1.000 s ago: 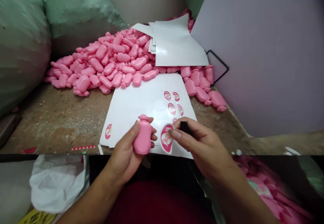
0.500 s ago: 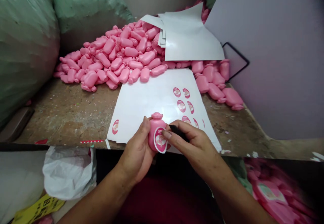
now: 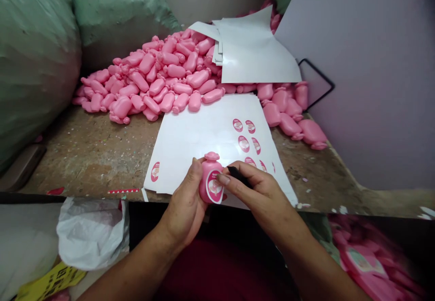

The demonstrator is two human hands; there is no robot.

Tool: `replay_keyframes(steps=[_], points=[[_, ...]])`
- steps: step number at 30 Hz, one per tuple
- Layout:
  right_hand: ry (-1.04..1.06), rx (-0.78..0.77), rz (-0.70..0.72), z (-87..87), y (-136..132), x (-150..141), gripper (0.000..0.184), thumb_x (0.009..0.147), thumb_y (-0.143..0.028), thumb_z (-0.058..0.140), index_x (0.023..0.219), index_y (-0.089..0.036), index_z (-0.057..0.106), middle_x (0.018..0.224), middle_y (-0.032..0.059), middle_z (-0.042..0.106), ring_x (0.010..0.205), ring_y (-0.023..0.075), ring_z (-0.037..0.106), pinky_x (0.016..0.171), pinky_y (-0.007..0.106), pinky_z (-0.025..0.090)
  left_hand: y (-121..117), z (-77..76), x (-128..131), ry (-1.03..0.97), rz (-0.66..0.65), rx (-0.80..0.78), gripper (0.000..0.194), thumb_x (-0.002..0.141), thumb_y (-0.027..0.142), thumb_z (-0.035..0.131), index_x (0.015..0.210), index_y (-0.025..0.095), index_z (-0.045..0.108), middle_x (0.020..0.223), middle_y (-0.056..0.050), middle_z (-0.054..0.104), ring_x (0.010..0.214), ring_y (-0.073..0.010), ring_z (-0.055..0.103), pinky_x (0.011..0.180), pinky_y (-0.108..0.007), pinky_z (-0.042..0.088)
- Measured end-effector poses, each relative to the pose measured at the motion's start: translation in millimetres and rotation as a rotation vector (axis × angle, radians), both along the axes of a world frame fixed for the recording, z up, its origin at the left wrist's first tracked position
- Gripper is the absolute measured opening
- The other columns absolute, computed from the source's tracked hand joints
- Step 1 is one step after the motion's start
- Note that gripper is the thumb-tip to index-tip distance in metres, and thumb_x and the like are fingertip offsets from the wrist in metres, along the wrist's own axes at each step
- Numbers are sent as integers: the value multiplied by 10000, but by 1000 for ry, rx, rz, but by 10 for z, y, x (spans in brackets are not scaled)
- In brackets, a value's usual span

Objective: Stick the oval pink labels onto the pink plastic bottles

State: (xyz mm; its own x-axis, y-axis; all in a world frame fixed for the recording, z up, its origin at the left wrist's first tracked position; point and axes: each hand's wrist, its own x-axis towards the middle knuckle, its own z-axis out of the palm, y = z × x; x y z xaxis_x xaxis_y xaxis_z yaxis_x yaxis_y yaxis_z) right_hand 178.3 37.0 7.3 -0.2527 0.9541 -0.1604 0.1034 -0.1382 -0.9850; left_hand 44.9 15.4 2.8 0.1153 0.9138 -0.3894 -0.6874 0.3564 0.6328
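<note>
My left hand (image 3: 185, 206) is wrapped round a small pink toy bottle (image 3: 207, 172), held upright above the table's front edge. On the bottle's front sits an oval pink-and-white sticker (image 3: 215, 190); its right edge reaches the side of the bottle. The thumb of my right hand (image 3: 267, 196) rests on the sticker's upper right. In the curl of the same hand is a slim black tool (image 3: 239, 177), its kind not clear. Beneath the hands lies a sheet of stickers (image 3: 197, 133), bare backing on much of it and several ovals at the right.
A heap of pink bottles (image 3: 156, 85) covers the back of the table (image 3: 91, 149). White sheets (image 3: 258, 51) lie over its right part. Large green sacks (image 3: 34, 65) stand at the left, a pale panel (image 3: 367, 79) at the right. A white plastic bag (image 3: 93, 233) hangs below the front edge.
The sticker's lower right edge sits closer to the bottle than before. My right thumb has shifted slightly over it, and both hands stay in nearly the same place.
</note>
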Motion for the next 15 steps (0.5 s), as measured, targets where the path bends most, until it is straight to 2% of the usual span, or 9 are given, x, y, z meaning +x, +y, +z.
replay_keyframes(steps=[5,10,15], points=[[3,-2,6,5,2,1,257,837,-411,649,695,-202,605,669,-23,542,646,137,497,596,257,427,6,9,-6,-4,3,14,409,873,539,648,1077,185,671,924,-52,708,1028,-226,661,981,-382,465],[-12,13,-4,15,-1,-8,253,841,-414,649,708,-202,609,672,-23,556,648,138,500,596,256,427,-14,9,-15,44,-2,21,394,906,527,608,1115,197,657,979,-50,700,1016,-207,656,970,-366,468],[-21,47,-18,12,-4,-24,259,840,-413,640,694,-205,594,658,-26,549,637,137,500,587,253,427,-32,36,-19,96,-32,54,316,907,458,634,1113,219,659,1066,-49,685,1100,-220,627,1008,-377,449]])
